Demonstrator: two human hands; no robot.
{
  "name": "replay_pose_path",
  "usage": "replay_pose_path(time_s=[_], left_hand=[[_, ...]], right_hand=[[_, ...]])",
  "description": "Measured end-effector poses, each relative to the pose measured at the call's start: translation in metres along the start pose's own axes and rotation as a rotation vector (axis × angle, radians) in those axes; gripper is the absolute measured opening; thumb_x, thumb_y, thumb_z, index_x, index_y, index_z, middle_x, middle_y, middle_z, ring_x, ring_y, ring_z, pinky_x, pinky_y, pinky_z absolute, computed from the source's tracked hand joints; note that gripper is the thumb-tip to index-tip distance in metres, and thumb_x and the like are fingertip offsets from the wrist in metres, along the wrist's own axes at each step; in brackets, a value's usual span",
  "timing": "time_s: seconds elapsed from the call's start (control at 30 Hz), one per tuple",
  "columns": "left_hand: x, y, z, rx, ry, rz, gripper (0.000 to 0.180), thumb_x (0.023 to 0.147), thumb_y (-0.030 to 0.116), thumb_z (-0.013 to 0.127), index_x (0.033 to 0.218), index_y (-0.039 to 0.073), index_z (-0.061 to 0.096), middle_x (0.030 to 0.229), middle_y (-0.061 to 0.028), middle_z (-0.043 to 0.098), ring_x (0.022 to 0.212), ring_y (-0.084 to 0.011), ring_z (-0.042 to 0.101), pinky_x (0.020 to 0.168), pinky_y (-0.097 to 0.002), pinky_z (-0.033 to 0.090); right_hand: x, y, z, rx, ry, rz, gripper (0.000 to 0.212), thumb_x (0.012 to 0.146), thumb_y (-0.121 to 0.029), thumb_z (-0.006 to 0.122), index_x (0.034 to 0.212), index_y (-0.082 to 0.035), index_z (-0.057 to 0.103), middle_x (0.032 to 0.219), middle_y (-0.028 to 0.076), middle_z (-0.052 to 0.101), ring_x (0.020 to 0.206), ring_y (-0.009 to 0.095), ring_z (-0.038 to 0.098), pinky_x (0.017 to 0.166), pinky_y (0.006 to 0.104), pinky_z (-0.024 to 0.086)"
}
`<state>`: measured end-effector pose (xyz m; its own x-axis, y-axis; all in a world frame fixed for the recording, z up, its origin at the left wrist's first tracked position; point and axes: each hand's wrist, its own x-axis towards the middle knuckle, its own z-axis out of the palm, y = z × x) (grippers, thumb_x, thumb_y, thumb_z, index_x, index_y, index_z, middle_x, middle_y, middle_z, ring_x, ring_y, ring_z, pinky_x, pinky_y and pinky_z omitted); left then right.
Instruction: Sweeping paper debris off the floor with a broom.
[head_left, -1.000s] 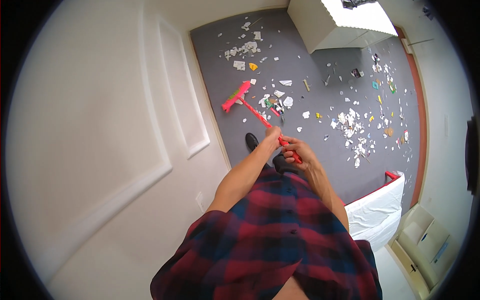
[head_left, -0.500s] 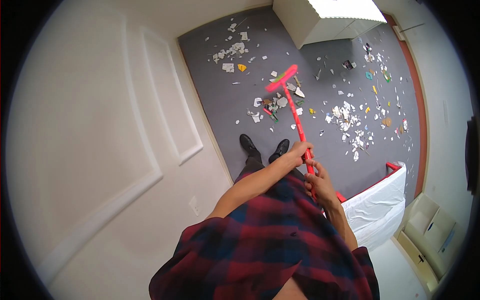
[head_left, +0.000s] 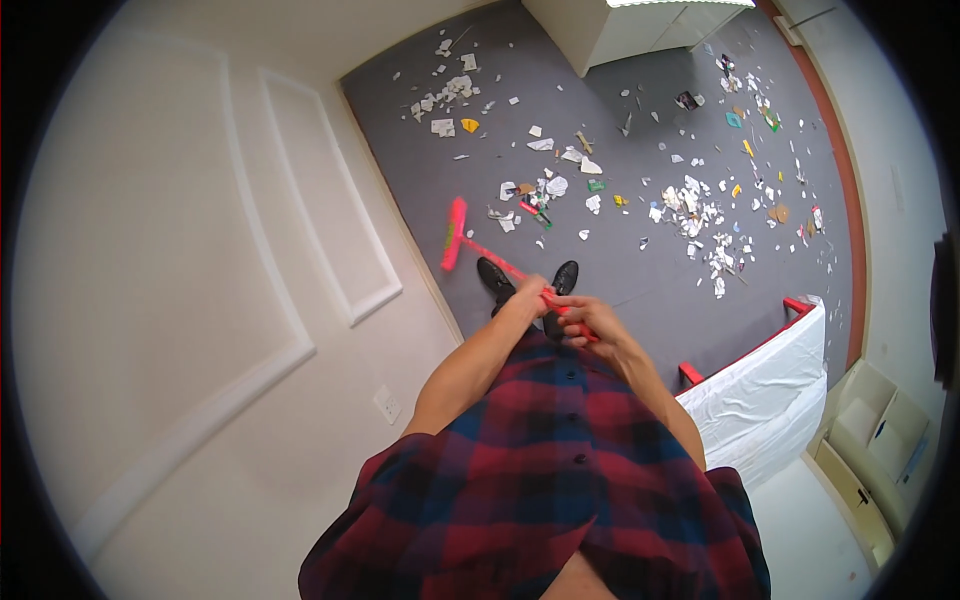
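Observation:
A broom [head_left: 497,261] with a red handle and a pink-red head with green bristles slants across in front of my shoes. Its head is at the left, close to the wall's base; whether it touches the floor I cannot tell. My left hand [head_left: 534,294] wraps round the handle nearer the head. Just behind it, my right hand [head_left: 592,325] grips the handle's rear end, near my shirt. Beyond my shoes lies a small pile of torn paper and coloured scraps [head_left: 535,196]. Farther right is a wider spread of white paper bits [head_left: 697,215].
A white panelled wall [head_left: 200,290] runs along my left. At the far side stands a white cabinet [head_left: 640,38]. A red-framed piece covered in white cloth [head_left: 765,385] is at my right. More scraps [head_left: 450,92] lie at the far left of the grey floor [head_left: 620,290].
The broom's head has swung left and nearer, from beyond the small pile to beside the left wall. Both hands have moved slightly left, still holding the handle.

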<state>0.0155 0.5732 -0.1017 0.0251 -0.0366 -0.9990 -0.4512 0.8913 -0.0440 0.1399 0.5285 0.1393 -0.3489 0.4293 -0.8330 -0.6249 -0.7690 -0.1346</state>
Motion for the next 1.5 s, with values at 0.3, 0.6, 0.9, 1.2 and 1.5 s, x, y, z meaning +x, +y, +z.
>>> replay_pose_path(time_s=[0.3,0.6,0.9,1.2,1.5], left_hand=[[-0.115,-0.091,0.126,0.487,-0.562,-0.063,0.013,0.080,0.003,0.054,0.074,0.007,0.043,0.054,-0.0022,0.042,0.043,-0.0140,0.044,0.042,-0.0322,0.039],[-0.153,-0.096,0.126,0.112,-0.650,-0.046,0.016,0.079,0.012,0.057,0.068,0.010,0.046,0.053,-0.0006,0.046,0.046,-0.0130,0.047,0.044,-0.0279,0.040],[-0.106,-0.061,0.048,0.044,-0.098,0.275,0.007,0.078,0.007,0.049,0.073,0.007,0.045,0.054,-0.0032,0.041,0.046,-0.0143,0.044,0.040,-0.0309,0.038],[-0.080,-0.080,0.035,0.214,0.064,0.175,0.004,0.075,0.002,0.049,0.078,0.003,0.047,0.054,-0.0061,0.042,0.043,-0.0160,0.043,0.039,-0.0324,0.037],[-0.109,-0.158,0.128,0.674,-0.339,0.195,0.004,0.074,0.002,0.049,0.076,0.002,0.046,0.058,-0.0053,0.044,0.045,-0.0151,0.044,0.038,-0.0306,0.035]], right_hand=[[-0.102,0.005,-0.019,-0.036,0.373,-0.323,0.041,0.083,0.001,0.045,0.123,-0.006,0.040,0.074,0.002,0.045,0.050,0.007,0.043,0.035,0.0224,0.032],[-0.136,0.000,-0.037,0.407,0.003,-0.467,0.033,0.087,-0.005,0.045,0.120,-0.006,0.041,0.079,0.008,0.047,0.049,0.008,0.040,0.032,0.0203,0.033],[-0.123,0.000,-0.043,0.075,-0.218,-0.267,0.038,0.090,-0.022,0.049,0.123,-0.003,0.045,0.087,0.012,0.060,0.050,0.015,0.056,0.035,0.0237,0.041],[-0.068,0.023,-0.066,0.099,-0.103,0.005,0.038,0.082,-0.001,0.047,0.119,-0.004,0.045,0.080,0.006,0.053,0.046,0.008,0.042,0.033,0.0197,0.029],[-0.154,0.037,-0.051,0.120,0.286,-0.387,0.040,0.079,0.003,0.046,0.118,-0.005,0.039,0.074,0.005,0.048,0.043,0.009,0.041,0.035,0.0222,0.029]])
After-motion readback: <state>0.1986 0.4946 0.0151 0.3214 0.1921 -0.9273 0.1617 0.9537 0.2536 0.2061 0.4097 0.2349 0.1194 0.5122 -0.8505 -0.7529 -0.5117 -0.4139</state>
